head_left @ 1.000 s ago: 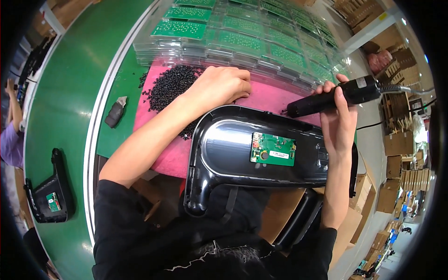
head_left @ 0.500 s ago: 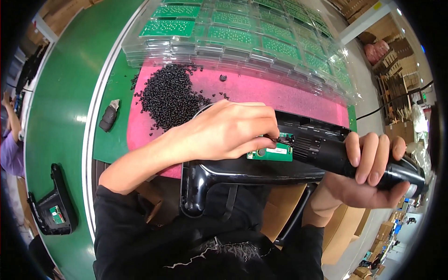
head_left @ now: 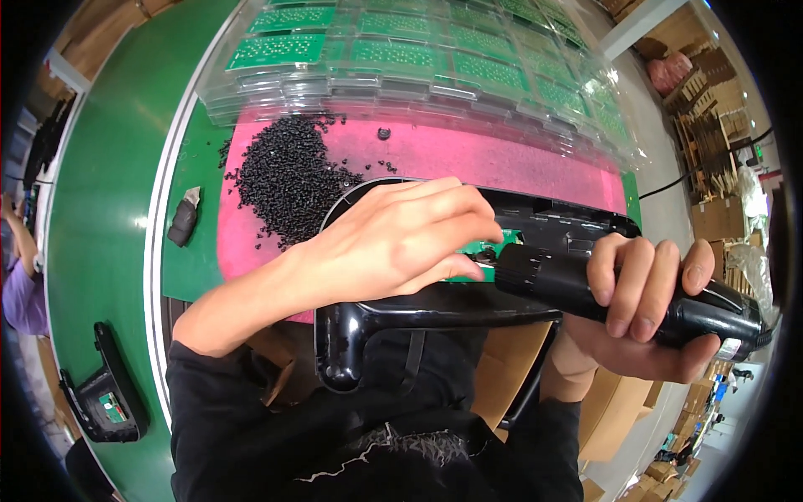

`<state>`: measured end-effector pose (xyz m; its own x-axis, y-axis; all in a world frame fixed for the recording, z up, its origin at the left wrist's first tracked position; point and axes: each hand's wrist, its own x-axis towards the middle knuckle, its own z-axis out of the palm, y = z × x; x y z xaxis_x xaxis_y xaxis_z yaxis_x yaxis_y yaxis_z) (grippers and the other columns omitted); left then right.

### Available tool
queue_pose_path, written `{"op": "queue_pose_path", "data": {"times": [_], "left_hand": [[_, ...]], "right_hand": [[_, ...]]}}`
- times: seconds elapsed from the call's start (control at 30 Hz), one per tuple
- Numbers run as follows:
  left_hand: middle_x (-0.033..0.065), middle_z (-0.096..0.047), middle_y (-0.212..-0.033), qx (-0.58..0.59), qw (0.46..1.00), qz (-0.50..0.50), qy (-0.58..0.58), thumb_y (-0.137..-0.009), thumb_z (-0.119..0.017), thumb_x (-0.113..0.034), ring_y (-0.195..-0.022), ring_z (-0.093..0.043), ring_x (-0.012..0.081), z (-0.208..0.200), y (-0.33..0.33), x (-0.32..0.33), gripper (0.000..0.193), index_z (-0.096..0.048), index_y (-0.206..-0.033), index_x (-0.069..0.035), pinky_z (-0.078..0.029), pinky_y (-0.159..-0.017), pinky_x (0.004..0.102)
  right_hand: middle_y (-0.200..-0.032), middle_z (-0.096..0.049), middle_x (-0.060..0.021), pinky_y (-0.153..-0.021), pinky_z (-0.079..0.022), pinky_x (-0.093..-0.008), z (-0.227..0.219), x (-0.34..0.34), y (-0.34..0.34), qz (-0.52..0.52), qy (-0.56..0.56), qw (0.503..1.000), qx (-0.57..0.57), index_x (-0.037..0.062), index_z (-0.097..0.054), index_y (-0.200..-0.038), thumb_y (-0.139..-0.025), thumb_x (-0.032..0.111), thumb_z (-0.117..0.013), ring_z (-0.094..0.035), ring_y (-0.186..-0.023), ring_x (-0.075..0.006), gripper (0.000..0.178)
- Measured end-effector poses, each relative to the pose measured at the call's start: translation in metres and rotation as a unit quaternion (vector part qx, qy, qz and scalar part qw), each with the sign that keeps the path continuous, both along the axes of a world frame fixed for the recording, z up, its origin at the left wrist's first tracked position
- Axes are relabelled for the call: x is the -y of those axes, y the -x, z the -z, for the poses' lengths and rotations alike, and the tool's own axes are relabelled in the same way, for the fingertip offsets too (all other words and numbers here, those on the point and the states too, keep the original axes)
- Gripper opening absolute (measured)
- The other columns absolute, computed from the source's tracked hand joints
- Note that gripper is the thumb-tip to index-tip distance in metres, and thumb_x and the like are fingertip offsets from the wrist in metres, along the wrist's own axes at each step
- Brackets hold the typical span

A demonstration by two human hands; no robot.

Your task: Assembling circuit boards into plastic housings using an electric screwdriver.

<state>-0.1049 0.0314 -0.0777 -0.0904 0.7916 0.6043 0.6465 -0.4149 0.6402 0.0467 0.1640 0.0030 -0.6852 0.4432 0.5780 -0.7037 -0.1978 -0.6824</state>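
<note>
A long black electric screwdriver lies in my right hand, fingers wrapped around its body. Its front end points left, over a green circuit board inside a glossy black plastic housing. My left hand reaches across that housing, thumb and forefinger apart at the screwdriver's front end. Between them is something small and dark by the tip, too unclear to name. Both hands hide much of the board and the housing's inside.
A pile of small black screws lies on the pink mat. Stacked clear trays of green boards stand behind it. On the green belt at left is another black housing. A dark wrapped lump sits beside the mat.
The screwdriver and my right hand have shifted left, closer to my left hand. My left thumb and forefinger have parted. The housing on the belt has moved nearer; the whole view shifted slightly.
</note>
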Motion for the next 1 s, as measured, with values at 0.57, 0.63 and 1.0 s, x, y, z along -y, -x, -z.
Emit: {"op": "queue_pose_path", "data": {"times": [0.57,0.63,1.0], "left_hand": [[0.0084,-0.062,-0.088,-0.057,0.997,0.031,0.037,-0.07,-0.075,-0.017,-0.081,-0.064,0.027,-0.008,0.01,-0.006,0.028,-0.062,-0.087,0.0,-0.05,-0.066,0.0366],[0.0082,-0.062,-0.087,-0.036,0.998,0.023,0.049,-0.07,-0.075,-0.017,-0.081,-0.064,0.0272,-0.011,0.008,-0.009,0.028,-0.062,-0.088,0.0,-0.049,-0.067,0.0368],[0.0101,-0.062,-0.076,0.011,0.997,-0.071,-0.001,-0.074,-0.075,-0.002,-0.07,-0.064,0.027,-0.008,0.015,-0.011,0.017,-0.063,-0.084,0.002,-0.052,-0.062,0.0348]], "right_hand": [[-0.063,-0.054,0.0033,-0.055,-0.039,-0.0268,-0.009,-0.02,0.008,-0.045,-0.006,0.996,0.071,0.0119,-0.046,-0.105,-0.091,0.045,-0.062,-0.049,-0.051,-0.0084,0.039],[-0.064,-0.053,0.0034,-0.056,-0.038,-0.0273,-0.008,-0.02,0.008,-0.029,-0.005,0.997,0.069,0.0121,-0.047,-0.105,-0.091,0.045,-0.061,-0.049,-0.052,-0.0084,0.039],[-0.064,-0.051,-0.0049,-0.052,-0.038,-0.031,-0.002,-0.046,-0.005,0.112,-0.07,0.983,0.129,0.0052,-0.045,-0.109,-0.087,0.042,-0.063,-0.045,-0.051,-0.0154,0.046]]}}
